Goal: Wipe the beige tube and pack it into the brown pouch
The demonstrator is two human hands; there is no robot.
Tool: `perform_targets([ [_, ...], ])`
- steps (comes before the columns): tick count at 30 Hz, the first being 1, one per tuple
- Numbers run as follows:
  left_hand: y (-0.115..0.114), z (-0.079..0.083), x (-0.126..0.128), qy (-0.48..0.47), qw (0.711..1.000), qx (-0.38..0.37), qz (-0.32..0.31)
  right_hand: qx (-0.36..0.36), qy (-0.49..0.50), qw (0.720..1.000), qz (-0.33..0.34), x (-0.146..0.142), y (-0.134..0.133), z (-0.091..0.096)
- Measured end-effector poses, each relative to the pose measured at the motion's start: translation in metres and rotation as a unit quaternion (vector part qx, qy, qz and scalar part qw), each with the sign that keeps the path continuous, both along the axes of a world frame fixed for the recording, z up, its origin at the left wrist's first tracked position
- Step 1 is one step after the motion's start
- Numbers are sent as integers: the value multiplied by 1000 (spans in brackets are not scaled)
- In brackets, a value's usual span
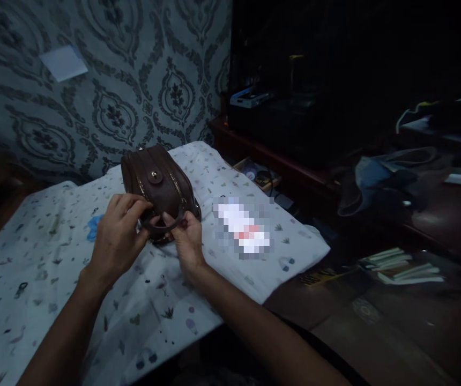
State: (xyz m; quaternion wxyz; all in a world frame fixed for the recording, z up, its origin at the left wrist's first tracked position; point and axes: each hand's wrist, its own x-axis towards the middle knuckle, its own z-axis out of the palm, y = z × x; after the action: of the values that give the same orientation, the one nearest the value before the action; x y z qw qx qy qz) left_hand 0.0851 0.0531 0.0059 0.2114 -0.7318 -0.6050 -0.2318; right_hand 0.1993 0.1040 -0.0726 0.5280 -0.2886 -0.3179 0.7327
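A dark brown handbag with zips and a round clasp tab lies on a table covered by a white printed cloth. Its curved handle points toward me, and both hands are on it. My left hand is closed at the handle's left end, fingers bent against the bag. My right hand pinches the handle on its right side. The fingertips are partly hidden behind the handle.
A bright, pixelated flat object lies right of the bag. Beyond the table's right edge are an open drawer with small things and a stack of books. A patterned wall rises behind the table.
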Motion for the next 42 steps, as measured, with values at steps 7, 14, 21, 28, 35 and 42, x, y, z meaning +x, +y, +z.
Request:
perform_targets([
  [7,-3,4,-2,-30,999,-11,-22,-7,-12,1000,-4,-2,3,-4],
  [14,0,5,2,-149,989,-20,-8,1,-18,1000,-5,-3,3,-6],
  [21,0,3,7,-189,982,-23,12,28,-58,998,-24,-4,1,-7],
  [28,-1,4,9,-187,982,-26,21,71,-84,992,-54,-5,1,-8],
  [35,-2,1,11,-167,986,-16,21,79,-113,988,-73,-9,2,-14],
  [42,-5,-4,18,-163,986,0,25,66,-90,992,-55,-8,6,-14],
])
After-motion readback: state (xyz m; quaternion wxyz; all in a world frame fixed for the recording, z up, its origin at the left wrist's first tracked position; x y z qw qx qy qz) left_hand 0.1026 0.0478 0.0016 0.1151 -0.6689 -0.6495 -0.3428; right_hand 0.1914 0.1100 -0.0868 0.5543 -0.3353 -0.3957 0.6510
